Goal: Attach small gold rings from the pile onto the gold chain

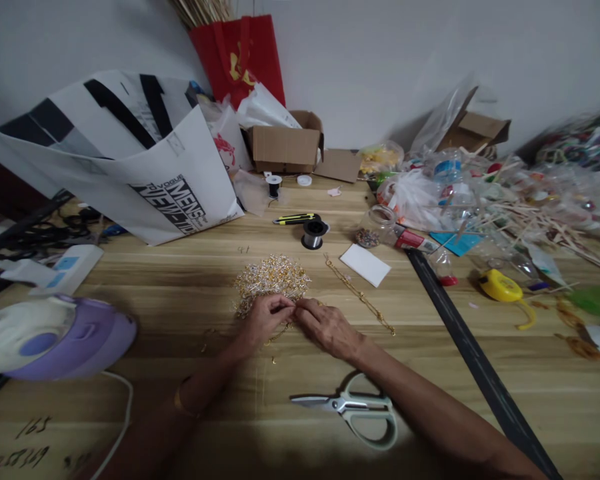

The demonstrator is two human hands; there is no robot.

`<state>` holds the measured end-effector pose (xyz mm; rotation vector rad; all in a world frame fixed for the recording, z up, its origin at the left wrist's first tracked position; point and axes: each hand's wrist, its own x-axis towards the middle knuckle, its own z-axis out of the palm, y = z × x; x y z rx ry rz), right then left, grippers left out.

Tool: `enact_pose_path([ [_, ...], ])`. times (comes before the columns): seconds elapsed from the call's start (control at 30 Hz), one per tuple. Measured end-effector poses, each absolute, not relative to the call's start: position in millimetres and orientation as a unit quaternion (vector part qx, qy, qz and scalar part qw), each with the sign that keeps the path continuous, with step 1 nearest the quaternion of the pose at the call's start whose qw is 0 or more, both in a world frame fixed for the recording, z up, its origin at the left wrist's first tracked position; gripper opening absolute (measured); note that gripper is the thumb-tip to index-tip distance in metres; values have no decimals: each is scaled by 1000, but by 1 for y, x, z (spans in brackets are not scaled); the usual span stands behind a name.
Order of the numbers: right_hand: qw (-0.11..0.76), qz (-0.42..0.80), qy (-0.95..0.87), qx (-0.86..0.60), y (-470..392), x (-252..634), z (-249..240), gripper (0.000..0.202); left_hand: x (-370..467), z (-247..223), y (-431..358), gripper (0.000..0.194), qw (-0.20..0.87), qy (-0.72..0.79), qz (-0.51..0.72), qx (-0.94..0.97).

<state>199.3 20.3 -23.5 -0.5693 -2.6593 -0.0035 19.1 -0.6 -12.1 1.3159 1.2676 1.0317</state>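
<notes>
My left hand [267,319] and my right hand [329,327] meet fingertip to fingertip at the front edge of a pile of gold and clear beads [273,277]. Both are closed in a pinch. A short gold chain [280,334] trails onto the table from under my left fingers. What my right fingertips pinch is too small and covered to make out. A longer gold beaded chain [361,295] lies stretched out to the right. A tiny gold piece [273,360] rests just in front of my hands. Scissors [347,404] with pale green handles lie beside my right forearm.
Behind the pile are a wire spool [314,235], a yellow-black cutter knife [295,219] and a white card [365,265]. A purple-white appliance [70,337] and a large paper bag [180,180] stand left. A yellow tape measure [500,285] and plastic clutter [450,193] fill the right.
</notes>
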Motion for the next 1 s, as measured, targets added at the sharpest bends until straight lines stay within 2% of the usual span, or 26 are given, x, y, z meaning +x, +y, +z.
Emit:
enact_pose_path([
  [0.47,208,13,-950,-231,24,202,-28,19,19,-10,0,13,557,488,430,517],
  [0.77,202,0,-957,-210,23,201,-28,18,24,-25,-2,8,441,539,457,554],
  [1.0,205,-4,-957,-203,24,201,-27,16,22,-21,-4,13,317,551,396,663],
])
